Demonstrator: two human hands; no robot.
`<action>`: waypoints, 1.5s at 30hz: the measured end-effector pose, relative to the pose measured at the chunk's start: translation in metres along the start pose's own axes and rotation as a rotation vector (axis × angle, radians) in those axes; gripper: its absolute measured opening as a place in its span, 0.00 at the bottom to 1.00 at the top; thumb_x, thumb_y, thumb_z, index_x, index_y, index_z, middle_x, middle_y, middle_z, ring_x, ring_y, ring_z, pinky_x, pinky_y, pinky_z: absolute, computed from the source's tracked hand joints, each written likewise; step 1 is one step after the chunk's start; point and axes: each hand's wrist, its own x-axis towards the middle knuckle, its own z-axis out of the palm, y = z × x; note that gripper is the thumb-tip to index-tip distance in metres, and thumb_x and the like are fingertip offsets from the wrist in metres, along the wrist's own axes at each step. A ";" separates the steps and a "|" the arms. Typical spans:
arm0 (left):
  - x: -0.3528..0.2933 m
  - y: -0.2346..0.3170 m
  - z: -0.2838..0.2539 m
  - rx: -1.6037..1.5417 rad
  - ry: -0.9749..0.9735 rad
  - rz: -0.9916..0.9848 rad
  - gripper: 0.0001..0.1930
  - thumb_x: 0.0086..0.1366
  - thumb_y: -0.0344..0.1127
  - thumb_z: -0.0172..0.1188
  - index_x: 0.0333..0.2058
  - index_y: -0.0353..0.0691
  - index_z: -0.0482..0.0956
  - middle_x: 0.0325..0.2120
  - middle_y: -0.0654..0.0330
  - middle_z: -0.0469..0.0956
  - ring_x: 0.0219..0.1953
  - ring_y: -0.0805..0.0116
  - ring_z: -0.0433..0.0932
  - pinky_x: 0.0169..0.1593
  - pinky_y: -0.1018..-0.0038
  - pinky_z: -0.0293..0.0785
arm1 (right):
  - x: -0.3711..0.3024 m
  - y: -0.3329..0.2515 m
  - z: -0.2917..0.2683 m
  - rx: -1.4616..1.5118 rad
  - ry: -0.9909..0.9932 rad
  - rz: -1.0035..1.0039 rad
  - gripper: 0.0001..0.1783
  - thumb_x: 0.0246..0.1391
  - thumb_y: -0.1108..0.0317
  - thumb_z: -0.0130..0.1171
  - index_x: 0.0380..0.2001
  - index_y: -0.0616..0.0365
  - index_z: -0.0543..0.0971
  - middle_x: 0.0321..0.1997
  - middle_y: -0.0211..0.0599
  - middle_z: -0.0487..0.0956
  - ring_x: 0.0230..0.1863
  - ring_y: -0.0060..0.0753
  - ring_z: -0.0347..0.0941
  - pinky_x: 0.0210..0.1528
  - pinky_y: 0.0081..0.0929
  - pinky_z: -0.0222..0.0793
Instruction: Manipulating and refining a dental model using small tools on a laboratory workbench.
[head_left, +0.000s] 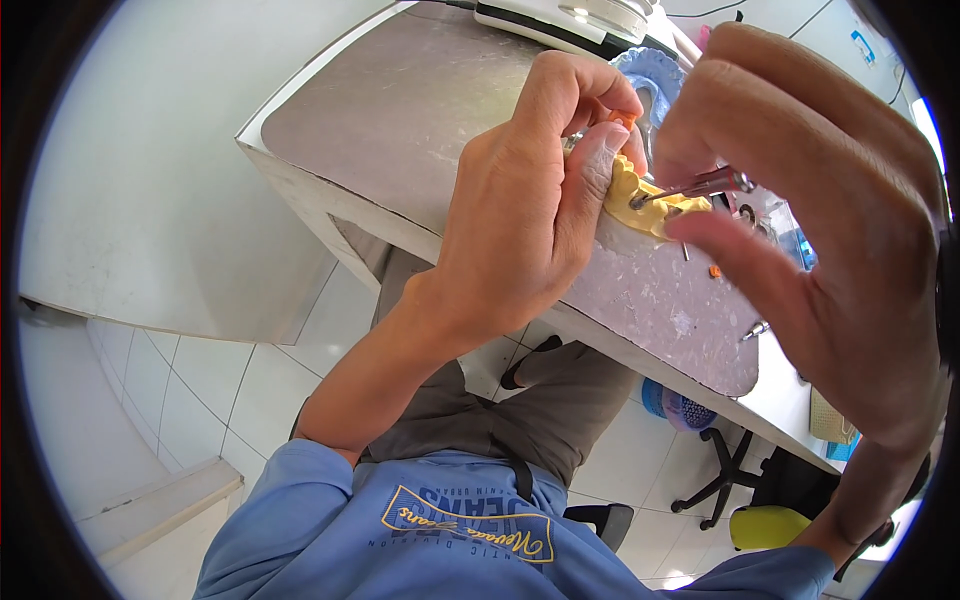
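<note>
A wide worktable with a worn grey-brown top and a pale border [370, 130] spreads under the work, its near edge slanting down to the right. A black wheeled chair base [715, 480] stands on the white tiled floor beyond its lower right. The right hand [800, 190] looms large, fingers curled and thumb spread from them; the left hand [530, 195], bent at the wrist, is clamped on the yellow horseshoe-shaped dental cast [655, 210]. The two hands are close together, one on each side of this cast, which is over the tabletop. A light-blue, scalloped dental mould [650, 75] shows behind the left fingertips. A slim metal tool with a reddish handle [715, 182] crosses the gap between the right fingers and thumb, its tip at the cast; how firmly it is gripped cannot be told. A small orange piece [624, 119] shows between the left thumb and forefinger, and a tinier orange bit [714, 271] lies on the tabletop near the right thumb.
</note>
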 end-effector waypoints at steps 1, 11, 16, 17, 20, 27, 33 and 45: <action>0.001 0.001 0.003 -0.026 -0.003 -0.027 0.06 0.74 0.23 0.50 0.47 0.34 0.68 0.27 0.55 0.78 0.30 0.64 0.81 0.39 0.72 0.75 | 0.003 0.001 0.006 0.008 0.001 -0.001 0.13 0.44 0.66 0.68 0.29 0.63 0.78 0.29 0.44 0.76 0.28 0.46 0.76 0.27 0.38 0.71; 0.001 0.000 0.000 -0.154 -0.062 -0.135 0.06 0.74 0.24 0.50 0.47 0.34 0.68 0.27 0.54 0.79 0.30 0.64 0.81 0.38 0.72 0.75 | 0.004 -0.004 0.005 0.148 0.049 -0.104 0.12 0.41 0.68 0.68 0.29 0.64 0.79 0.29 0.44 0.76 0.27 0.45 0.76 0.26 0.37 0.71; 0.000 0.001 0.001 0.027 -0.015 0.048 0.06 0.74 0.23 0.50 0.47 0.34 0.68 0.27 0.54 0.78 0.30 0.64 0.81 0.37 0.72 0.75 | 0.011 -0.004 0.007 0.216 0.068 -0.148 0.12 0.40 0.69 0.68 0.28 0.64 0.79 0.29 0.44 0.77 0.27 0.45 0.76 0.25 0.37 0.71; 0.000 0.002 0.000 0.031 -0.014 0.049 0.06 0.74 0.23 0.50 0.47 0.34 0.68 0.27 0.54 0.78 0.30 0.64 0.81 0.37 0.72 0.75 | 0.012 -0.003 0.008 0.230 0.074 -0.163 0.12 0.40 0.70 0.68 0.28 0.64 0.79 0.29 0.44 0.77 0.27 0.45 0.76 0.25 0.37 0.71; -0.002 0.001 0.000 -0.073 -0.026 -0.093 0.05 0.74 0.23 0.49 0.47 0.34 0.68 0.27 0.54 0.78 0.30 0.64 0.81 0.37 0.72 0.75 | 0.009 -0.005 0.008 0.272 0.091 -0.204 0.12 0.39 0.70 0.68 0.28 0.64 0.79 0.29 0.44 0.77 0.27 0.44 0.77 0.25 0.36 0.71; 0.000 -0.007 0.006 -0.104 -0.027 -0.082 0.11 0.71 0.27 0.52 0.50 0.33 0.69 0.36 0.57 0.77 0.37 0.71 0.77 0.45 0.74 0.73 | -0.016 0.005 0.002 0.302 0.092 -0.206 0.11 0.37 0.71 0.68 0.27 0.65 0.80 0.29 0.44 0.77 0.27 0.44 0.77 0.24 0.36 0.71; -0.008 -0.006 -0.002 -0.072 0.034 -0.291 0.13 0.72 0.31 0.51 0.52 0.34 0.70 0.41 0.59 0.75 0.44 0.69 0.76 0.51 0.71 0.72 | -0.075 0.046 0.006 0.152 0.014 0.092 0.11 0.36 0.73 0.68 0.27 0.65 0.81 0.29 0.44 0.77 0.27 0.43 0.77 0.24 0.35 0.71; -0.011 -0.015 0.003 -0.208 0.024 -0.183 0.21 0.75 0.48 0.55 0.51 0.33 0.70 0.43 0.58 0.75 0.46 0.73 0.74 0.49 0.74 0.72 | -0.100 0.040 0.039 0.298 0.468 0.295 0.14 0.45 0.73 0.66 0.38 0.64 0.81 0.35 0.47 0.79 0.39 0.51 0.79 0.38 0.43 0.75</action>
